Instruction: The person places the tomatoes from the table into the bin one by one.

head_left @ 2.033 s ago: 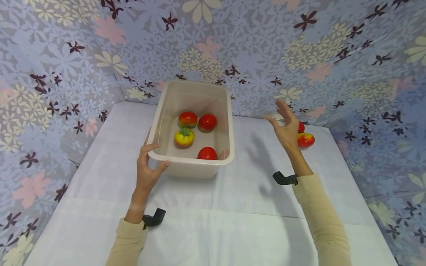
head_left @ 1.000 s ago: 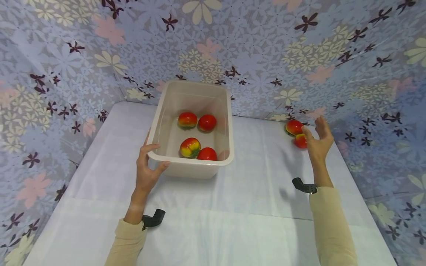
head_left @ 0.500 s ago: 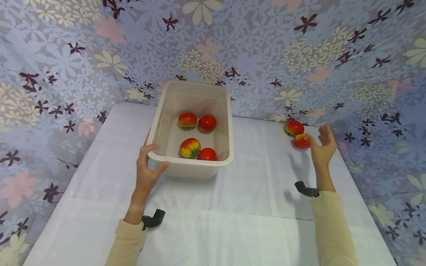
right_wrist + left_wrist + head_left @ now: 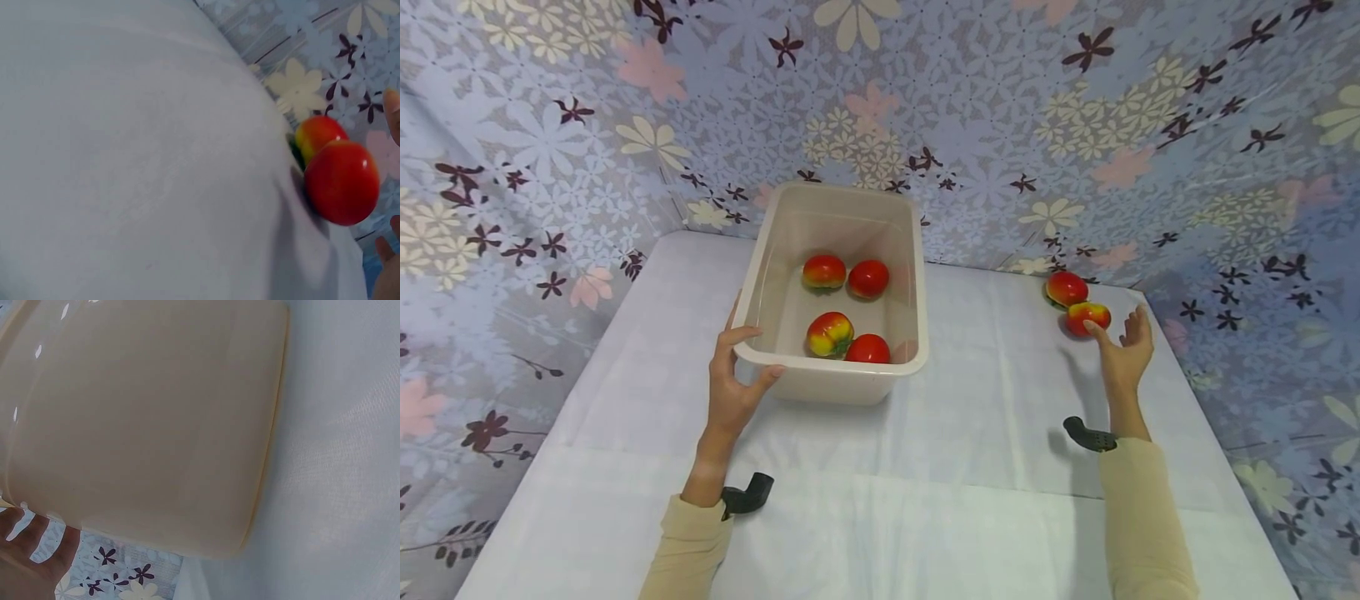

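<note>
My left hand (image 4: 732, 387) grips the near left corner of a beige plastic bin (image 4: 827, 382), fingers over the rim and thumb against the front. In the left wrist view the bin's outer wall (image 4: 137, 425) fills much of the picture, fingers (image 4: 61, 550) at its edge. Right beside two red-and-yellow tomato-like fruits, my right hand (image 4: 1126, 357) is held with thumb and fingers spread. Its thumb overlaps the nearer fruit (image 4: 1088, 317) in the head view; the other fruit (image 4: 1066, 288) lies just behind. In the right wrist view the nearer fruit (image 4: 342, 182) sits between the fingertips, apart from them.
Inside the bin lie several similar fruits, among them a red one (image 4: 868, 278) at the back and a yellow-streaked one (image 4: 830, 334) at the front. A white cloth (image 4: 955, 450) covers the table. Flowered fabric walls (image 4: 970, 142) rise behind and at both sides.
My right hand has moved right from beside the bin to the two fruits, then slightly toward me. The yellow-streaked fruit in the bin has rolled forward and stopped. My left hand stays put.
</note>
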Motion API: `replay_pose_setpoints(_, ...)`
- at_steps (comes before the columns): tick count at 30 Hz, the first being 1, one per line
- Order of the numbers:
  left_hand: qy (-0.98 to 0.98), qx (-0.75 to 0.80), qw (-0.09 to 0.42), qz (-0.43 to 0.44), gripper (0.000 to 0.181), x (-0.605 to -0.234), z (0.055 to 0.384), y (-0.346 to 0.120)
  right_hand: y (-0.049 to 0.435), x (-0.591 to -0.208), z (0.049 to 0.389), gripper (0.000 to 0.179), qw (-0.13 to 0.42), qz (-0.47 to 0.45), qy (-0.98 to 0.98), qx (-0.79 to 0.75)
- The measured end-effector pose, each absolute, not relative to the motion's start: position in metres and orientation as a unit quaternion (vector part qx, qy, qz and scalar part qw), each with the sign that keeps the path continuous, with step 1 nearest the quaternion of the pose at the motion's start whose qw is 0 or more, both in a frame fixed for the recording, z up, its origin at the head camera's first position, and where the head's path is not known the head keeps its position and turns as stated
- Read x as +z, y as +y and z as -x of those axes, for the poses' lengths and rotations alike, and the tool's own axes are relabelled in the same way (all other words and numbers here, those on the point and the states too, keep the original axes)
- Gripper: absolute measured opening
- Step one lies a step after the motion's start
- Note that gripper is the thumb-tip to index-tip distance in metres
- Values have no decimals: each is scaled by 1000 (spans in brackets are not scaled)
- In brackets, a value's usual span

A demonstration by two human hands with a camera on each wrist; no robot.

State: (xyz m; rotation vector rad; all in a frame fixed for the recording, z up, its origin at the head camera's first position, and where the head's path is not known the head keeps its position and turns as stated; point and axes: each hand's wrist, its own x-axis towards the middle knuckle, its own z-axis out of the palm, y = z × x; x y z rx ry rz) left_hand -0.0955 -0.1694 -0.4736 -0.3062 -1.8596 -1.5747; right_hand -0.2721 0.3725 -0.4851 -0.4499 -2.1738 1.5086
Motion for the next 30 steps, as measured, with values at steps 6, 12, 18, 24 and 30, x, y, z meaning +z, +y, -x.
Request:
replay_pose_setpoints(6, -712, -607, 335, 115, 61, -472, 94, -169, 373, -492, 272, 90, 201, 183, -791, 548)
replay_pose_setpoints(12, -710, -609, 333, 116, 59, -471, 94, -169, 371, -498, 272, 92, 171, 193, -802, 539)
replay_pose_setpoints(18, -709, -610, 334, 117, 63, -475, 94, -168, 370, -501, 275, 94, 146, 205, -800, 544)
replay_pose_setpoints(24, -707, -609, 337, 123, 72, -474, 96, -168, 368, -504, 279, 90, 137, 217, -800, 543)
replay_pose_setpoints(30, -710, -608, 333, 122, 67, -473, 96, -168, 369, -508, 280, 89, 141, 220, -795, 547)
